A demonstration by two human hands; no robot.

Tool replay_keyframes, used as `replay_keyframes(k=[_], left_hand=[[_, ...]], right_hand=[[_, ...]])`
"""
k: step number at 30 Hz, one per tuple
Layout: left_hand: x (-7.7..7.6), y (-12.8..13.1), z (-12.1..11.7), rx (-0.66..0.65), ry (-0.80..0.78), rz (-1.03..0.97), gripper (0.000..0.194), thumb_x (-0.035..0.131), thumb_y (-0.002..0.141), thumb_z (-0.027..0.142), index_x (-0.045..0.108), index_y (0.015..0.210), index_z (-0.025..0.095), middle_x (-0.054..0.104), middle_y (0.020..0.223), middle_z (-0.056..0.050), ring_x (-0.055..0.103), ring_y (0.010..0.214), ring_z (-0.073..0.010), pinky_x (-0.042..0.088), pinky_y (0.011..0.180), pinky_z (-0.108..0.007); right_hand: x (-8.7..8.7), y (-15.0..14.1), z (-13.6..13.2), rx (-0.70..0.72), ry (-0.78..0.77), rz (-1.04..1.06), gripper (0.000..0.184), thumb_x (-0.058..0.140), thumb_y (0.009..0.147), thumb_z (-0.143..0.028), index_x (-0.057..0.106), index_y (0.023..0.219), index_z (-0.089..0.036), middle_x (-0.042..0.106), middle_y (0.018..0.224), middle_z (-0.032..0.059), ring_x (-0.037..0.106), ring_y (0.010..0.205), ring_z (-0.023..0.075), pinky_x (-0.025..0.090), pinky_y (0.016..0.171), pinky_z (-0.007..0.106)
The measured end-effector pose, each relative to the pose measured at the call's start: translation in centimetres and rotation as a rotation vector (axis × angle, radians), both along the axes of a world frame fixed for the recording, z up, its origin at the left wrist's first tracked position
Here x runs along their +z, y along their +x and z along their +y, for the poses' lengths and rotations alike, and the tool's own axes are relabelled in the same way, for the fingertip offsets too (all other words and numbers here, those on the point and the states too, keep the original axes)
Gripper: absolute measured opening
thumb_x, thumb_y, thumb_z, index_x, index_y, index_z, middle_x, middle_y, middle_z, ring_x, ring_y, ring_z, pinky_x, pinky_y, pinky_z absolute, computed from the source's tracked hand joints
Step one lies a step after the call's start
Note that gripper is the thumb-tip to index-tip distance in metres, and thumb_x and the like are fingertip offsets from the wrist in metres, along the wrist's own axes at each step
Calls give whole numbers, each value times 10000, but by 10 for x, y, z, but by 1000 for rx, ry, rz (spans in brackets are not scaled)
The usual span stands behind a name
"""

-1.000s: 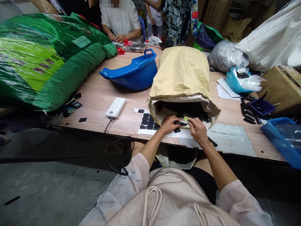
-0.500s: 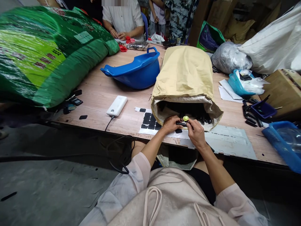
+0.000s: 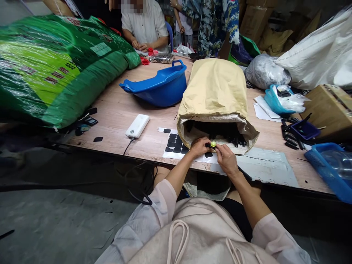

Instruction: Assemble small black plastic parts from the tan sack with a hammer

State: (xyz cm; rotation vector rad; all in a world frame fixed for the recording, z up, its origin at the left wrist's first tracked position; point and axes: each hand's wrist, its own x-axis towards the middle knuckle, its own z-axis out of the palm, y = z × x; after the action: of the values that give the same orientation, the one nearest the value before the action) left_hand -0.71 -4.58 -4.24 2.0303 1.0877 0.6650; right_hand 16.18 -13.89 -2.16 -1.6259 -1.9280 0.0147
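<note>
My left hand [image 3: 200, 147] is closed on a small black piece [image 3: 208, 145] with a round yellow-green end [image 3: 213, 144]. Against that end, from the right, press the closed fingers of my right hand [image 3: 227, 158]. Exactly what kind of thing it is I cannot make out, as fingers cover much of it. Both hands are at the open mouth of a tan sack [image 3: 216, 88] lying on the table, with many slim black pieces [image 3: 238, 139] inside. Beside my left hand lies a white sheet [image 3: 167, 154] bearing rows of black rounded squares [image 3: 172, 141].
A blue basin [image 3: 159, 88] stands behind a white power bank [image 3: 138, 126] with a cable. Green wrapped bundles [image 3: 63, 73] fill the left. At right are a blue tray [image 3: 330, 165], a purple basket [image 3: 305, 128] and a cardboard box [image 3: 330, 110]. A co-worker [image 3: 145, 27] sits across the table.
The yellow-green end has moved slightly down and left, and my right hand has come closer to my left. In the background, the person in camouflage clothing has shifted to the right.
</note>
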Motion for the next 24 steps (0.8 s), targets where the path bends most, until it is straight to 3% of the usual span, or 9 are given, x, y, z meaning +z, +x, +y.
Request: replay_keyframes(k=[6,13,17,24], left_hand=[[1,0,-1,2,-15,-22,171,841,766,247,813,933,229,711,946,-3,670,915,-184,501,802,-284],[0,1,-1,12,5,-14,190,855,759,245,809,943,224,718,944,-1,669,890,-168,502,808,-271],[0,1,-1,-5,19,-5,174,842,775,249,803,944,226,722,972,-2,670,909,-172,498,820,-271],[2,1,-3,1,29,33,165,844,775,259,800,932,230,713,962,-2,662,914,-181,499,826,-274]], right_hand=[[5,14,-2,-50,93,91,355,429,1072,-362,715,1241,-238,699,983,91,660,929,223,546,884,354],[-4,15,-7,-26,6,50,342,440,1060,-354,717,1233,-250,699,977,76,656,907,216,532,812,328],[-3,26,3,-79,64,58,346,441,1063,-354,715,1236,-233,697,982,74,649,905,209,518,817,320],[-15,63,18,-42,93,-145,305,477,1045,-313,742,1179,-243,706,942,67,606,887,218,474,814,333]])
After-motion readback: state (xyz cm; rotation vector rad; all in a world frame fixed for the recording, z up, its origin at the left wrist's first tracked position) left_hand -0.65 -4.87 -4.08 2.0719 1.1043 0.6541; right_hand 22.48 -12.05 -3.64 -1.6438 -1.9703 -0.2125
